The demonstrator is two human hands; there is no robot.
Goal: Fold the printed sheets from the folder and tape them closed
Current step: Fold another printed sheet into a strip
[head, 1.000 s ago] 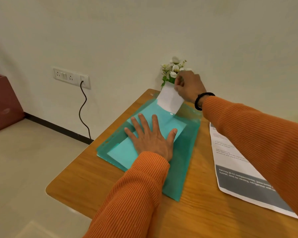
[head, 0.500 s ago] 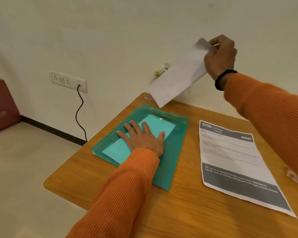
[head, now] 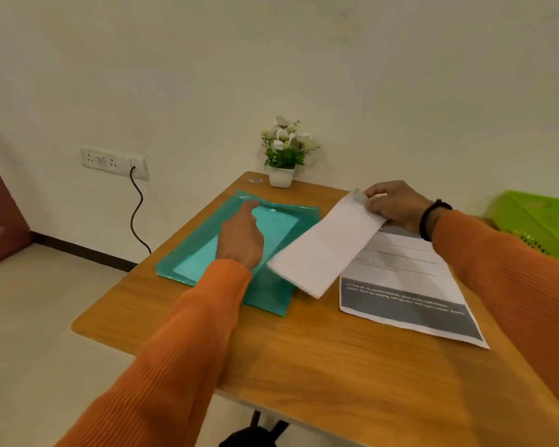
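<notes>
A teal translucent folder [head: 271, 295] lies flat on the left part of the wooden table [head: 320, 359], with paper showing through it. My left hand [head: 241, 238] rests on the folder, fingers stretched toward its far edge. My right hand [head: 394, 204] pinches the top corner of a white sheet [head: 320, 250], blank side up, held low over the table between the folder and a printed sheet [head: 410, 298]. That printed sheet lies face up on the right, its upper part hidden under the held sheet and my right hand.
A small white pot of white flowers [head: 283, 156] stands at the table's far edge by the wall. A green crate [head: 539, 221] sits at the right. A wall socket with a black cable [head: 136, 208] is on the left, and a small scrap [head: 255, 180] lies near the pot.
My right hand pulled the white sheet out of the folder, lifted it high, then brought it down to the right over the printed sheet. My left hand's fingers slid toward the folder's far edge.
</notes>
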